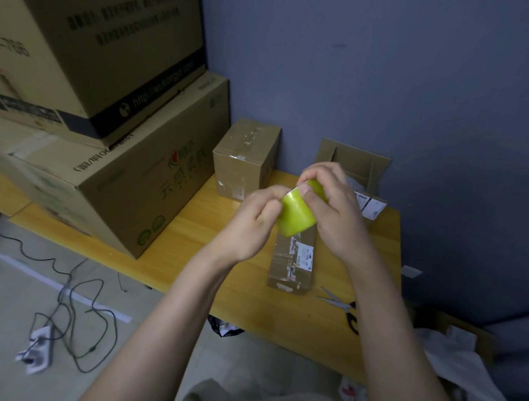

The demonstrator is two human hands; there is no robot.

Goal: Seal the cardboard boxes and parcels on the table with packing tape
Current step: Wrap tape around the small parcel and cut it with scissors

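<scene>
A yellow-green roll of packing tape (295,215) is held in the air above the wooden table (224,277). My left hand (250,224) grips its left side. My right hand (332,208) wraps over the top, with the thumb pressed on the tape's surface near a loose edge. Directly below the roll lies a long narrow cardboard parcel (292,264) with a shipping label. A small box with clear tape on its top (243,157) stands behind it. An open box with raised flaps (357,167) sits at the back right, partly hidden by my right hand.
Scissors (343,308) lie on the table near its right front edge. Large stacked cartons (114,171) fill the table's left side. The blue wall (410,100) closes the back and right. Cables and a power strip (39,347) lie on the floor at left.
</scene>
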